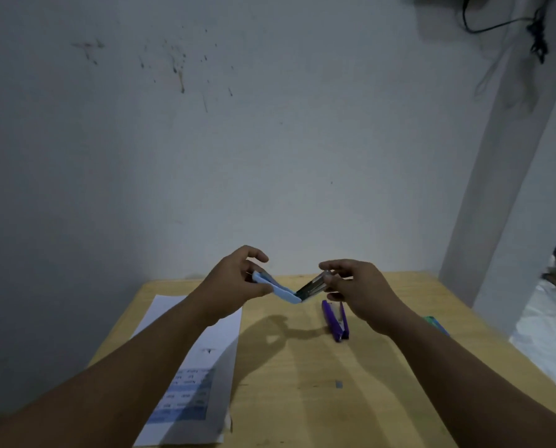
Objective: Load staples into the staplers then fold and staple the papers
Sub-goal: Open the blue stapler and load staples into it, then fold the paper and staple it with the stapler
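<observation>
Two hands hold the blue stapler (pixel 278 291) hinged open above the table (pixel 383 367): left hand (pixel 237 278) grips its cover, right hand (pixel 354 286) pinches the metal tray. Staples could spill if the tray tilts. The purple stapler (pixel 334 321) lies below, papers (pixel 192 376) to the left.

Bare forearms and hands (pixel 302 286) (no sleeves).

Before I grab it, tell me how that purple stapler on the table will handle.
The purple stapler lies splayed open on the table, so it will probably flop at its hinge unless both halves are pinched. It looks small and slim, likely light. Its flat sides suggest it won't roll.
</observation>
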